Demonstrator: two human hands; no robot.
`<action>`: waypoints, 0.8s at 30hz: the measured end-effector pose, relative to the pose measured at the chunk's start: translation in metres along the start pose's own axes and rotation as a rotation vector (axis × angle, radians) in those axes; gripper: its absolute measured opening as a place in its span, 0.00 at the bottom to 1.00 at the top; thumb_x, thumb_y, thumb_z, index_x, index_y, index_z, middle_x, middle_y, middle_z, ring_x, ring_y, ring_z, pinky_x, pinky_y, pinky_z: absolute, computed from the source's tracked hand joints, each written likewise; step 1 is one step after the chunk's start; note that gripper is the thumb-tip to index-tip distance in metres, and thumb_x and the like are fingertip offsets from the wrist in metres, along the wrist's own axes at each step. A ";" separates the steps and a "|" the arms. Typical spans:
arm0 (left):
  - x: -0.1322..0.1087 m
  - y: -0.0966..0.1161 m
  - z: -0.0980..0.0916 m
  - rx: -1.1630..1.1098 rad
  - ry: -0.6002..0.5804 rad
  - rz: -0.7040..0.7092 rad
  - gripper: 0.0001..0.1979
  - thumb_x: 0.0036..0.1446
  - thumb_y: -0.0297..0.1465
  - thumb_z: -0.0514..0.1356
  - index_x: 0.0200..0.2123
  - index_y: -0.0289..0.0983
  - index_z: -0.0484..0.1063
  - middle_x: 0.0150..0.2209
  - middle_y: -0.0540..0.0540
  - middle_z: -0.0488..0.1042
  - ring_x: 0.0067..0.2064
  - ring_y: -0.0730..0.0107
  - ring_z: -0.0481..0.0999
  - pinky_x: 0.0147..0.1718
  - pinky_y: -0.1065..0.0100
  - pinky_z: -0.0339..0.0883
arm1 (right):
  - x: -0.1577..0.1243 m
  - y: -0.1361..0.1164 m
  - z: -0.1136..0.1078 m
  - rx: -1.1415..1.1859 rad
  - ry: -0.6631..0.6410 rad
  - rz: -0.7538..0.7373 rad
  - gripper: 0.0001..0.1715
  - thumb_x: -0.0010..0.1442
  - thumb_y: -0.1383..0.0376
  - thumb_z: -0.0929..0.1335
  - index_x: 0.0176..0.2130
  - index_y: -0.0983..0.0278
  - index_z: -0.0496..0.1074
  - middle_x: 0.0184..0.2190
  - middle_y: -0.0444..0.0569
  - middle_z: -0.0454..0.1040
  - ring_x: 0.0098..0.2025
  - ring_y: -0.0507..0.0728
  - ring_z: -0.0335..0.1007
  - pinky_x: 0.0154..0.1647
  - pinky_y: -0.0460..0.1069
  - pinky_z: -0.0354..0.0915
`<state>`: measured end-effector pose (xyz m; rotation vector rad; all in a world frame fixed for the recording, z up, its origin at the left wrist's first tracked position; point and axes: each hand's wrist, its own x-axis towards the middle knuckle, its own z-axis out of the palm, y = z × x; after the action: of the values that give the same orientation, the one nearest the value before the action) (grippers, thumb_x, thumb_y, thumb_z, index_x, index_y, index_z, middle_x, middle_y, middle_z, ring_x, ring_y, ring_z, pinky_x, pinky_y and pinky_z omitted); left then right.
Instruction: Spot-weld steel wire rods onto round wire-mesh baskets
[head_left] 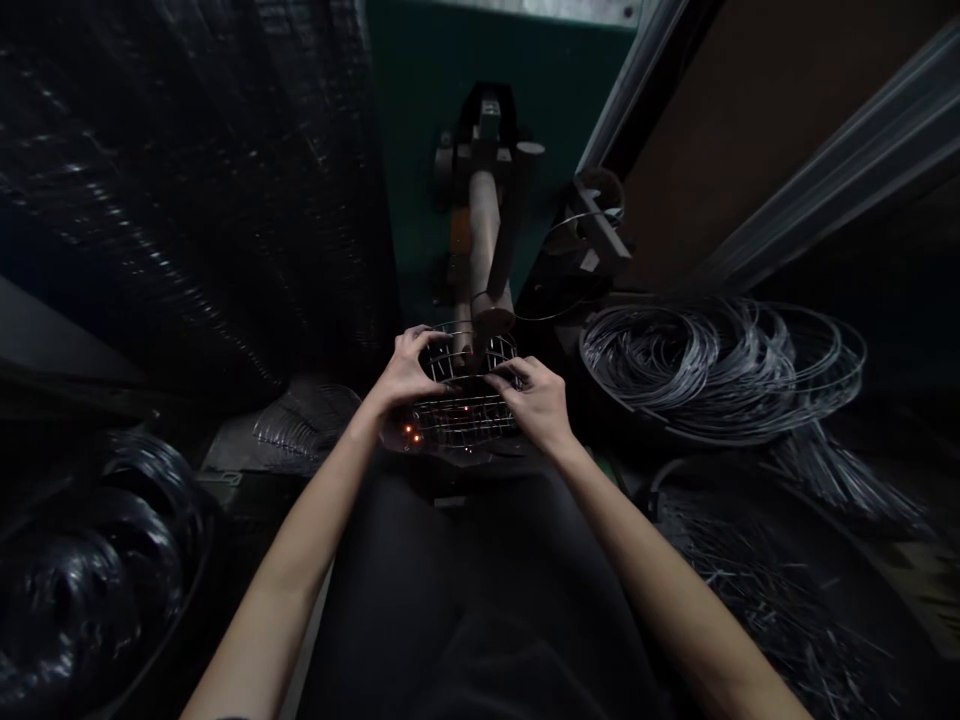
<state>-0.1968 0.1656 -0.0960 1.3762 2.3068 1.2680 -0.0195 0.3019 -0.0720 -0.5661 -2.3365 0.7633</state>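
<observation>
A round wire basket [469,425] sits under the electrode arm of a green spot welding machine [484,220]. My left hand [409,370] is curled round the basket's left rim, thumb toward the middle and fingers at the far side. From the right, my right hand [532,395] pinches the wire at the near rim, close to the electrode tip. Small orange sparks [412,433] glow low on the basket's left side. Dim light hides the exact contact between the electrode and the wires.
On the right, a tub holds coiled wire rings [720,365]; below it a dark basin [750,580] contains loose cut wires. Wire coils [97,570] lie at lower left, and curved wire pieces [300,425] rest left of the machine. Stacked wirework [150,200] rises at upper left.
</observation>
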 end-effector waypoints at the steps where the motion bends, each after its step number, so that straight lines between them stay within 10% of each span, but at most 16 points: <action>1: 0.004 0.000 -0.001 0.003 -0.001 -0.004 0.41 0.31 0.36 0.75 0.52 0.42 0.68 0.56 0.42 0.59 0.61 0.52 0.57 0.62 0.51 0.54 | 0.005 0.001 0.001 0.048 -0.005 0.022 0.09 0.56 0.58 0.69 0.32 0.61 0.76 0.29 0.45 0.74 0.31 0.53 0.70 0.34 0.47 0.64; 12: 0.005 -0.019 -0.001 -0.001 0.014 0.078 0.53 0.30 0.47 0.74 0.60 0.42 0.57 0.64 0.38 0.50 0.65 0.43 0.49 0.63 0.45 0.48 | 0.004 -0.004 -0.019 0.050 -0.014 0.077 0.15 0.61 0.56 0.64 0.37 0.62 0.76 0.33 0.47 0.71 0.35 0.54 0.69 0.38 0.49 0.64; 18: -0.031 -0.060 0.012 -0.218 -0.023 0.007 0.67 0.32 0.48 0.74 0.67 0.44 0.35 0.68 0.35 0.37 0.68 0.40 0.41 0.65 0.42 0.40 | -0.061 0.009 -0.076 0.069 -0.209 0.243 0.28 0.66 0.48 0.55 0.40 0.60 0.75 0.38 0.49 0.75 0.44 0.57 0.71 0.47 0.49 0.65; 24: -0.030 -0.075 0.033 -0.536 0.141 -0.085 0.69 0.31 0.46 0.74 0.66 0.46 0.28 0.63 0.34 0.50 0.67 0.47 0.48 0.63 0.46 0.48 | -0.143 0.073 -0.073 0.010 -0.437 0.386 0.25 0.60 0.46 0.60 0.40 0.59 0.75 0.39 0.50 0.79 0.44 0.60 0.75 0.48 0.54 0.69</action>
<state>-0.2114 0.1453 -0.1797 1.0210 1.8665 1.8262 0.1464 0.3046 -0.1308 -0.9419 -2.6485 1.1716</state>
